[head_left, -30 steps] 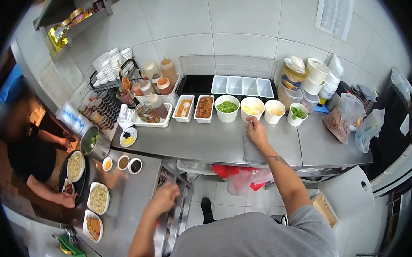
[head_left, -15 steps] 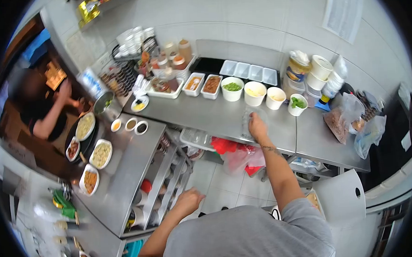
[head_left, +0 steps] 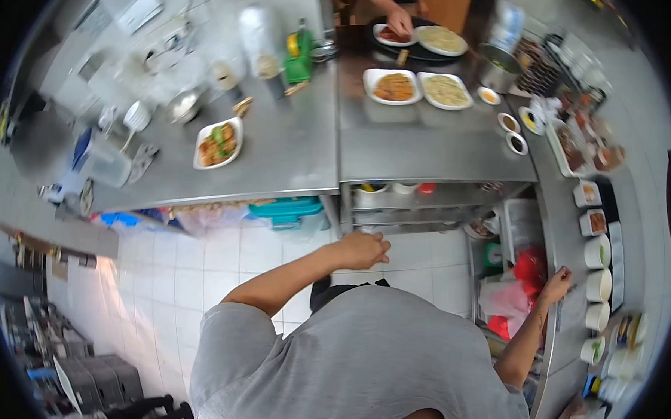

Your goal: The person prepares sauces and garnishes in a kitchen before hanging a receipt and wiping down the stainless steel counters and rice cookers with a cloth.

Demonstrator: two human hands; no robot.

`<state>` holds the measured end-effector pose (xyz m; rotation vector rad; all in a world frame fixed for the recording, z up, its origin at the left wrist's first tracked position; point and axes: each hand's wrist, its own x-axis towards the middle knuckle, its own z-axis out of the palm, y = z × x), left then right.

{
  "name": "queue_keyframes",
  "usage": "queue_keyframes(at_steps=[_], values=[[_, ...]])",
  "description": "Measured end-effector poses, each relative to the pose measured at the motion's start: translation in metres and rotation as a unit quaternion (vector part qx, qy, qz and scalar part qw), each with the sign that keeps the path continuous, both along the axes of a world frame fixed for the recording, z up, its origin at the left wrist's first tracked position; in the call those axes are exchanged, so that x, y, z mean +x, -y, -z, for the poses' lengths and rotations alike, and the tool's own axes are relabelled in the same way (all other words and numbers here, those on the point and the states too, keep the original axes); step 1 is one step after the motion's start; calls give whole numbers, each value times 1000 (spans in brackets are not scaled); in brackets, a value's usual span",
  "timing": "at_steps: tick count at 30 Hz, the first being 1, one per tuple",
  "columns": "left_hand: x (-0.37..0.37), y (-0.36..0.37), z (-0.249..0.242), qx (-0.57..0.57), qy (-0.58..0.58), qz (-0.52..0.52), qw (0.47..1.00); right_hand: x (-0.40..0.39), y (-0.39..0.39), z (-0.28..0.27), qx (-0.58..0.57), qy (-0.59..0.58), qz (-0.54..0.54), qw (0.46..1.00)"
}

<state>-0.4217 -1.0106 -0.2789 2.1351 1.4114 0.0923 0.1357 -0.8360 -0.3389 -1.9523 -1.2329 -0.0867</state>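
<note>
My left hand (head_left: 363, 251) hangs over the tiled floor in front of the shelf unit, fingers curled and nothing visible in them. At the front edge of the right-hand steel counter (head_left: 561, 327) is my right hand (head_left: 556, 282). Its fingers are closed, and what they hold, if anything, is hidden. Beyond it stand white tubs (head_left: 599, 286), one with chopped greens. Red and pale plastic bags (head_left: 531, 268) sit below the counter beside that wrist. Farther ahead on steel are a white dish of orange-coloured food (head_left: 394, 87) and a noodle-like dish (head_left: 445, 91).
Across the counter another person's hand (head_left: 400, 21) touches a dish on a black tray (head_left: 418, 51). A dish of mixed food (head_left: 219, 143) stands on the left counter. Sauce cups (head_left: 517, 143) line the right corner. A teal box (head_left: 285, 209) sits below.
My view has turned left, bringing the left counter and floor into sight. My right hand now appears at the counter's front edge, rather than over its top. The other person's hand is at the tray.
</note>
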Motion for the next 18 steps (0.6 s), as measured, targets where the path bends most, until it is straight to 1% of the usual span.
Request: queue_keyframes(at_steps=[1,2,4,6,7,8,9,10,12,13,15,16,17,18], values=[[-29,9,-2,-9,14,-41,999,-29,-4,3,-12,-13,-52,998],[-59,17,-2,-16,30,-78,996,-64,-10,11,2,-8,-128,992],[-129,34,3,44,82,-175,980,-144,-9,21,9,-62,-226,972],[-201,57,-14,38,116,-320,940,-209,-8,40,-37,-70,-283,956],[-237,69,-11,115,81,-410,901,-246,2,40,-51,-104,-313,943],[-276,79,-6,128,58,-502,853,-286,17,36,-63,-137,-341,928],[-312,88,6,248,4,-554,794,-321,31,30,-72,-101,-358,925],[-365,98,31,237,57,-621,745,-355,45,25,-83,-65,-375,921],[-412,105,16,149,122,-710,677,-423,71,14,-64,-87,-447,888],[-423,102,8,111,235,-691,675,-455,79,8,-76,-111,-478,868],[-438,97,-2,17,445,-624,642,-515,91,-8,-81,-135,-539,827],[-442,89,0,18,441,-622,646,-544,94,-13,-97,-159,-561,806],[-444,81,2,19,439,-618,653,-571,93,-20,-84,-179,-600,775],[-444,73,5,20,437,-613,658,-596,97,-32,-83,-201,-613,760]])
